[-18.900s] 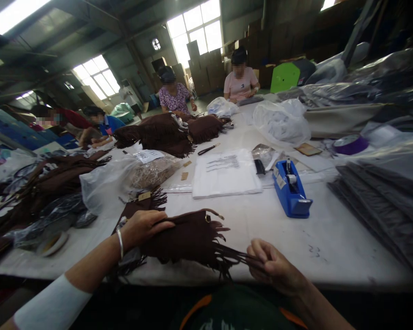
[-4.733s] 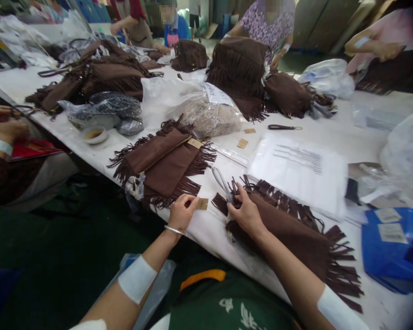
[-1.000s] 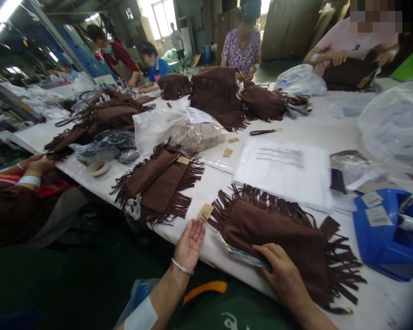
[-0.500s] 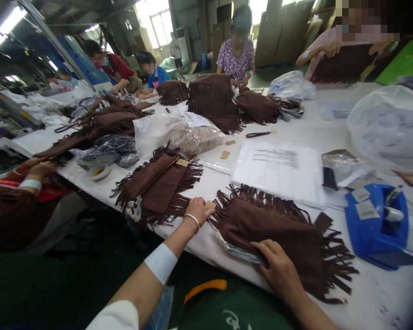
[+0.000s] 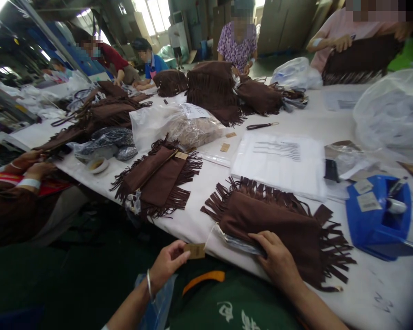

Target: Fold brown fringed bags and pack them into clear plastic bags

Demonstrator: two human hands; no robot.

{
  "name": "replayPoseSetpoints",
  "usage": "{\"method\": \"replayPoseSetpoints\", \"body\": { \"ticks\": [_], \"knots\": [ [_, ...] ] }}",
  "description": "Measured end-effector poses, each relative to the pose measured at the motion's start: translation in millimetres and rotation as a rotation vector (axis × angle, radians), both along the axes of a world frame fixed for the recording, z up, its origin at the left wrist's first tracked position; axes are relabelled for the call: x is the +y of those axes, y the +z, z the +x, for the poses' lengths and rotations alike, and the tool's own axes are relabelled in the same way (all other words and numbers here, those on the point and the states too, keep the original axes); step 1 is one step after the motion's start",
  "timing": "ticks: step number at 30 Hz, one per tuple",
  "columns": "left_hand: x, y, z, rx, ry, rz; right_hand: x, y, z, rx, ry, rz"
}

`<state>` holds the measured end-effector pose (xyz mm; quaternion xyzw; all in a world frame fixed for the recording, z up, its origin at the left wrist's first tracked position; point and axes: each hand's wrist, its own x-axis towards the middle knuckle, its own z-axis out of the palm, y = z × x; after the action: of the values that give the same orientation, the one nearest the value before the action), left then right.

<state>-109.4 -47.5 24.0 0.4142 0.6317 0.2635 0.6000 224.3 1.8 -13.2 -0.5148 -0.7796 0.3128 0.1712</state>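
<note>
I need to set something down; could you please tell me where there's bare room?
Bare tabletop shows between the dark wrist strap and the large translucent plastic bag, and in front of the blue tape dispenser, right of the nearest fringed bag. Brown bags crowd the far left.

I view one long white-covered table (image 5: 375,279). At its near edge lies a dark-brown fringed fabric bag (image 5: 271,220). To the left lies a second brown fringed bag with a brass-coloured zipper (image 5: 165,185). Beyond the first bag I locate a flat white stack marked with thin dark lines (image 5: 278,160); to the right stands a blue plastic tape dispenser (image 5: 375,229). Beyond the second bag rests a clear plastic bag of beige stringy material (image 5: 192,130). At far left I register a heap of brown fringed bags (image 5: 106,110); at far right, a bulging translucent plastic bag (image 5: 392,114).
</note>
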Motion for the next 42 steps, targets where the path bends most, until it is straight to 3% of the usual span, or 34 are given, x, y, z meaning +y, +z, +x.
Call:
{"method": "replayPoseSetpoints", "body": {
  "ticks": [2,4,7,9,11,16,19,23,26,30,33,36,40,42],
  "knots": [
    [-9.7,-7.3,4.4,0.037,-0.088,-0.102,0.2,1.4,0.2,0.002,0.001,-0.017],
    [-1.9,-8.6,8.2,0.205,-0.213,-0.109,0.0,1.6,0.3,0.015,0.006,-0.026],
    [32.0,2.0,15.3,0.531,-0.239,0.136,-0.6,0.2,0.4,0.051,0.005,-0.031],
    [56.9,8.4,24.0,0.519,-0.172,0.281,-1.0,-1.0,0.6,0.076,-0.004,-0.03],
    [73.7,7.3,36.4,0.324,-0.106,0.254,-1.1,-1.5,1.3,0.1,-0.015,-0.03],
    [72.3,-13.5,68.0,-0.368,0.095,-0.269,0.6,0.7,3.0,0.155,-0.02,-0.041],
    [69.4,-17.9,81.0,-0.556,0.137,-0.447,1.9,1.5,3.1,0.175,-0.012,-0.036],
    [90.2,-17.1,97.9,-0.822,0.236,-0.332,0.3,-0.7,4.9,0.181,0.028,-0.045],
    [110.3,-20.1,109.3,-1.048,0.237,-0.279,-3.2,-2.6,7.2,0.192,0.051,-0.071],
    [126.1,-28.0,116.0,-1.13,0.227,-0.275,-6.0,-1.8,7.5,0.192,0.036,-0.108],
    [135.4,-32.2,114.0,-1.103,0.244,-0.194,-4.7,0.1,6.5,0.201,0.03,-0.112],
    [144.8,-31.0,111.6,-0.942,0.206,-0.051,-3.6,0.4,6.0,0.205,0.038,-0.104],
    [143.9,-24.9,119.8,-0.438,-0.004,0.298,-7.0,-3.3,3.5,0.18,0.027,-0.072],
    [135.3,-24.9,129.2,-0.179,-0.214,0.449,-9.9,-6.0,0.5,0.156,0.025,-0.031]
  ]
}}
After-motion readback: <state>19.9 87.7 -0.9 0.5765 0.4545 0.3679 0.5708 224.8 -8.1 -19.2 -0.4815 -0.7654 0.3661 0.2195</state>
